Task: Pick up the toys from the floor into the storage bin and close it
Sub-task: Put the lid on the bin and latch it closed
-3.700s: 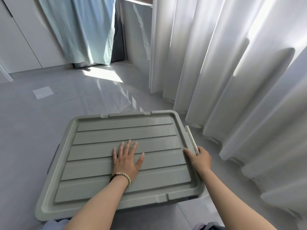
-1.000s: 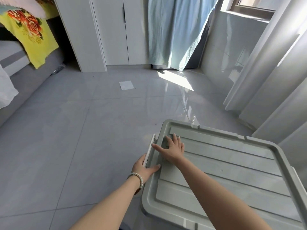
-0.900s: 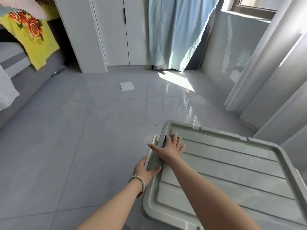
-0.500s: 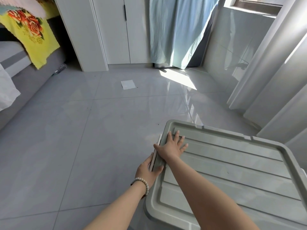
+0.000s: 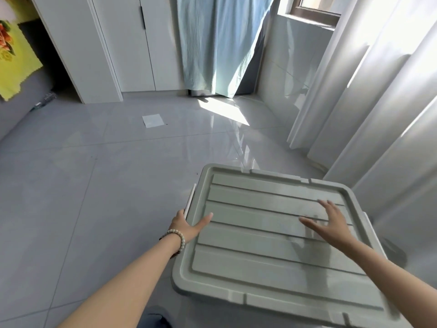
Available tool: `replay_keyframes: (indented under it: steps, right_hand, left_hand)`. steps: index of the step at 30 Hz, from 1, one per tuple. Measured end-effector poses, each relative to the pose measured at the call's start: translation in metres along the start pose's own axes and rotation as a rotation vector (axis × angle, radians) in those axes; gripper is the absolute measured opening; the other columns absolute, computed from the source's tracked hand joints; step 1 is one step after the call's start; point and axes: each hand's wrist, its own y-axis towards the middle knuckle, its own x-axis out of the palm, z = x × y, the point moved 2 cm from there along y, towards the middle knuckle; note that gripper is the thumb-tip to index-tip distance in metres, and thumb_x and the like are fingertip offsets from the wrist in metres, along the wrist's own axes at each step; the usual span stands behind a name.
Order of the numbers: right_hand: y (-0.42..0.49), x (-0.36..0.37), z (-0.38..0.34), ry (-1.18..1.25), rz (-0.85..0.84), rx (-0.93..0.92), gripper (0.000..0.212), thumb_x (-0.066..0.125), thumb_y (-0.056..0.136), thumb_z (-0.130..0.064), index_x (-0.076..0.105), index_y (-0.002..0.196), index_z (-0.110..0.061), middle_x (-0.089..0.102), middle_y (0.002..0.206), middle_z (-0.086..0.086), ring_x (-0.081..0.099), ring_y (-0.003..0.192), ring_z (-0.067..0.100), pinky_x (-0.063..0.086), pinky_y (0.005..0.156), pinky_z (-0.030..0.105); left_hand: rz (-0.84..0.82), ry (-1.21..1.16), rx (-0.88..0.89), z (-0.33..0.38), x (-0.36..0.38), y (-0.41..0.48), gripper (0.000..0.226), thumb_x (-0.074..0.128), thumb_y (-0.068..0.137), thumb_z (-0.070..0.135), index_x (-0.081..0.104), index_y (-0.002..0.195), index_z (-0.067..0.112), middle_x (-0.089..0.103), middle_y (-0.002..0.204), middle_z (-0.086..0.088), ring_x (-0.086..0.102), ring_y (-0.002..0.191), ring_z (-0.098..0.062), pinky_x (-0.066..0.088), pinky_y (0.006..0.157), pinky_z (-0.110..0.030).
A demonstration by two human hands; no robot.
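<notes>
One grey-green ribbed storage bin lid (image 5: 260, 259), left hand (image 5: 186, 224) gripping its left rim, right hand (image 5: 331, 224) open-fingered above it

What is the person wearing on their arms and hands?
The left forearm and right forearm are bare, with no sleeves in view. By the left hand, the wrist wears a bracelet of small, pale, round beads in a single row. The right hand and its wrist wear nothing. No gloves, and no rings on the fingers that show.
</notes>
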Motion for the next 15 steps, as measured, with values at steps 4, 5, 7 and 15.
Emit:
replay_keyframes:
  steps: [4, 5, 7, 15]
  right_hand:
    - [-0.011, -0.055, 0.096, -0.114, 0.008, 0.245, 0.122, 0.072, 0.047, -0.078, 0.032, 0.143, -0.016, 0.036, 0.147, 0.013, 0.031, 0.137, 0.031, 0.027, 0.113, 0.046]
    - [-0.015, -0.061, 0.109, -0.069, -0.011, 0.307, 0.126, 0.072, 0.045, -0.079, 0.029, 0.144, -0.015, 0.036, 0.147, 0.013, 0.033, 0.135, 0.032, 0.029, 0.112, 0.047]
    - [-0.024, -0.063, 0.121, 0.134, -0.101, 0.469, 0.124, 0.076, 0.052, -0.07, 0.021, 0.147, -0.013, 0.031, 0.15, 0.011, 0.035, 0.134, 0.034, 0.031, 0.11, 0.047]
    - [-0.022, -0.053, 0.121, 0.482, -0.002, 0.545, 0.081, 0.078, 0.064, -0.052, 0.057, 0.121, 0.002, 0.06, 0.109, 0.015, 0.055, 0.097, 0.033, 0.045, 0.09, 0.038]
  left_hand:
    - [0.002, 0.1, -0.078, 0.013, 0.003, 0.0, 0.118, 0.056, 0.064, 0.077, 0.008, 0.148, 0.011, 0.025, 0.152, -0.011, 0.031, 0.137, -0.03, 0.03, 0.111, -0.044]
    - [0.011, 0.125, -0.104, 0.017, 0.005, 0.001, 0.121, 0.054, 0.062, 0.079, 0.006, 0.148, 0.01, 0.024, 0.152, -0.013, 0.03, 0.137, -0.032, 0.03, 0.111, -0.045]
    - [0.036, 0.165, -0.135, 0.024, 0.009, 0.001, 0.125, 0.054, 0.06, 0.081, 0.002, 0.149, 0.01, 0.022, 0.152, -0.016, 0.029, 0.137, -0.035, 0.03, 0.111, -0.047]
    - [0.125, 0.164, -0.185, 0.029, 0.012, 0.0, 0.123, 0.059, 0.056, 0.081, 0.028, 0.141, -0.002, 0.044, 0.138, -0.019, 0.049, 0.121, -0.035, 0.044, 0.096, -0.04]
